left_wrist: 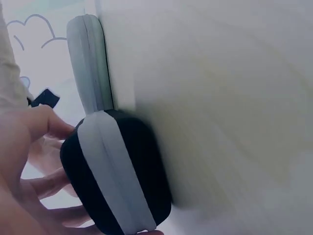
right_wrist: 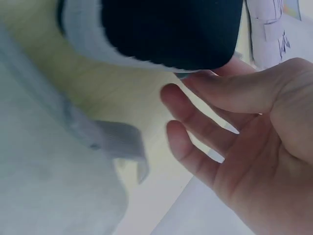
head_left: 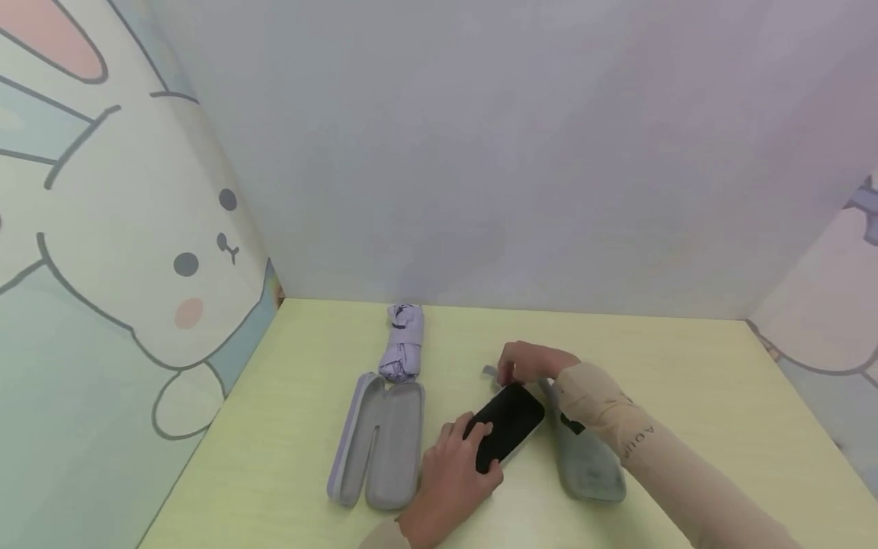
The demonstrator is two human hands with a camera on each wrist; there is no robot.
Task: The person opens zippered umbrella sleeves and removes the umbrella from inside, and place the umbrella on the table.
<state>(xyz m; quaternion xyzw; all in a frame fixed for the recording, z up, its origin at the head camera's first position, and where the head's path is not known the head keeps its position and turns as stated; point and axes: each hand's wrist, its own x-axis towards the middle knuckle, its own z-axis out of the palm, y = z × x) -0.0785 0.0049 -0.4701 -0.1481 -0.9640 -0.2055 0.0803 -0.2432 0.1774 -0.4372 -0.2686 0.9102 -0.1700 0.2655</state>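
Matt black case, apparently cloth

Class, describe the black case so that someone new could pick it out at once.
On the yellow table, find the open case at left and the grey-green case at right. Between them, the left hand grips the black case, a rounded oblong. Its black faces, with a pale band running along the side, set it apart from both paler neighbours.
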